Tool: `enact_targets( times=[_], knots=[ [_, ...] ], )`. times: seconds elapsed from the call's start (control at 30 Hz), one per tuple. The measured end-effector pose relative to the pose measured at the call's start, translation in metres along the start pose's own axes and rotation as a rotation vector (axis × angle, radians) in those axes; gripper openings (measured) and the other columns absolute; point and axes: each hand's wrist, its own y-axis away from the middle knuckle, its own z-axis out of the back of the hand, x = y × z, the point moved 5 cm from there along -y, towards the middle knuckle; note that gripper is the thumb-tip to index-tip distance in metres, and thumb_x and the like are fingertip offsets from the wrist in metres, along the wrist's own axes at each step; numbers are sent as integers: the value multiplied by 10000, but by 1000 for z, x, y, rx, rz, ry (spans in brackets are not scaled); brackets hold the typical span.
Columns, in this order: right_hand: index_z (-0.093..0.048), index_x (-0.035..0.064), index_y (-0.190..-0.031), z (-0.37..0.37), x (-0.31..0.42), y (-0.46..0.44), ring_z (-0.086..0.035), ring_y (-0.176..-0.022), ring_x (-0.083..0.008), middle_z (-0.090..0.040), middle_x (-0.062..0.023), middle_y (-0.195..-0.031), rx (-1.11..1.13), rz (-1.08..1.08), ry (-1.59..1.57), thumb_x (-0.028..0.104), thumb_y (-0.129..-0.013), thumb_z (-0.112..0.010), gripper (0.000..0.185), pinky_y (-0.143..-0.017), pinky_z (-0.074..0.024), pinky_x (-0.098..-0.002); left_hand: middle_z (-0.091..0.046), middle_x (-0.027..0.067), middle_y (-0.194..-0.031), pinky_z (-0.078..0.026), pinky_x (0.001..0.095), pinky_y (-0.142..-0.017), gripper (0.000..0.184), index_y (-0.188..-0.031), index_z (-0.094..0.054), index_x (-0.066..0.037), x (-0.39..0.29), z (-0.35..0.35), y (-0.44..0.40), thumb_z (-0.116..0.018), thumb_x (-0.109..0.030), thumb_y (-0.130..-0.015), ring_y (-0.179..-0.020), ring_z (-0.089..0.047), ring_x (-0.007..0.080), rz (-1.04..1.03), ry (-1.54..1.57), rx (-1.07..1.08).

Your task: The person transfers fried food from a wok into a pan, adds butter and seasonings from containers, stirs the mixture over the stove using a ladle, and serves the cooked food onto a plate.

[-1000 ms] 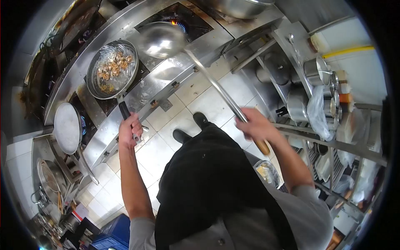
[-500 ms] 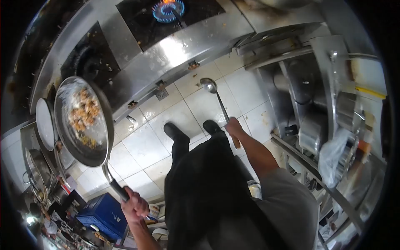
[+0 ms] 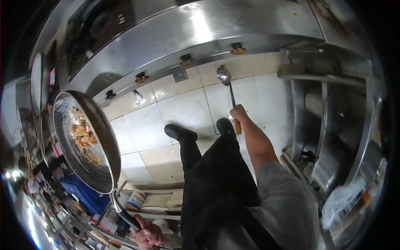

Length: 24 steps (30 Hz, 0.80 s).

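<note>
My left hand (image 3: 146, 234) is wrapped round the dark handle of a frying pan (image 3: 109, 143) at the left. Inside it lie browned chunks of food (image 3: 82, 132), with a small yellowish crumbly patch (image 3: 92, 158) below them. The pan hangs tilted, its dark outer side turned to the right. My right hand (image 3: 238, 112) grips a ladle (image 3: 224, 76) by its long handle, whose wooden end pokes out below the fist. The ladle's metal bowl points away from me over the floor tiles, and nothing can be made out in it.
A steel stove front (image 3: 166, 37) with several knobs runs across the far side. Steel shelving (image 3: 318, 121) with pots stands at the right. A blue box (image 3: 89, 193) and a low shelf with a labelled tub (image 3: 135, 201) are at the lower left. My shoes are on white tiles.
The view has turned left, and the lit burner has left the picture. The pan is lower in view and tilted more steeply. Both hands keep their holds.
</note>
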Motion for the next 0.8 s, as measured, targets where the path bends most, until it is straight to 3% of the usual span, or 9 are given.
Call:
enact_targets(
  times=[0.07, 0.1, 0.23, 0.27, 0.3, 0.37, 0.53, 0.6, 0.8],
  knots=[
    [-565, 2, -772, -27, 5, -20, -564, -486, -260, -553, -121, -616, 243, 9, -237, 76, -756, -643, 109, -385, -430, -361, -321, 40, -473, -294, 344, -265, 251, -852, -381, -51, 3, 4, 11, -614, 40, -821, -305, -357, 140, -2, 34, -63],
    [-548, 41, -748, -34, 21, 3, -515, -453, -218, -513, -81, -596, 288, -318, -547, 90, -755, -651, 114, -366, -396, -332, -352, 57, -483, -291, 344, -275, 257, -833, -398, -43, 4, 7, 19, -638, 44, -802, -308, -365, 142, -17, 52, -115],
    [-515, 60, -689, -75, 98, 65, -416, -410, -154, -468, -58, -575, 693, -326, -368, 107, -797, -621, 159, -386, -390, -297, -393, 80, -513, -284, 338, -283, 270, -838, -417, -30, 2, 13, 70, -671, 48, -788, -318, -365, 142, -55, 85, -220],
    [-521, 77, -802, -84, 122, 94, -434, -424, -143, -463, -40, -611, 805, -345, -335, 99, -782, -628, 111, -375, -365, -288, -395, 80, -516, -287, 332, -283, 272, -840, -417, -33, 0, 16, 87, -674, 44, -790, -320, -363, 138, -66, 98, -225],
    [-528, 94, -915, -94, 155, 119, -451, -438, -131, -458, -22, -647, 909, -350, -304, 91, -768, -635, 183, -364, -339, -279, -398, 81, -520, -289, 327, -284, 274, -842, -418, -36, -8, 22, 99, -677, 40, -793, -321, -360, 134, -85, 103, -214],
    [-507, 91, -969, -113, 195, 173, -435, -420, -116, -464, -18, -648, 922, -277, -248, 88, -787, -634, 222, -370, -332, -264, -399, 70, -525, -300, 315, -283, 281, -837, -411, -46, -18, 41, 130, -683, 17, -804, -322, -356, 124, -120, 81, -272],
    [-493, 58, -942, -97, 320, 325, -454, -438, -139, -475, -46, -624, 925, -183, -30, 143, -878, -643, 184, -377, -365, -294, -393, 26, -558, -319, 294, -313, 256, -864, -421, -95, -36, 80, 160, -670, -44, -845, -359, -363, 111, -151, 151, -391],
    [-509, 92, -903, -99, 343, 364, -426, -415, -109, -494, -23, -612, 903, -123, 70, 183, -878, -675, 191, -386, -365, -270, -397, 21, -572, -322, 285, -336, 227, -866, -429, -107, -36, 110, 167, -649, -49, -864, -377, -373, 113, -197, 191, -390],
    [-482, 76, -875, -113, 451, 488, -390, -402, -119, -435, -27, -618, 871, -23, 245, 66, -863, -601, 121, -362, -346, -279, -408, 16, -580, -350, 294, -356, 205, -849, -428, -109, -39, 176, 171, -615, -29, -876, -397, -394, 117, -338, 330, -474]
  ],
)
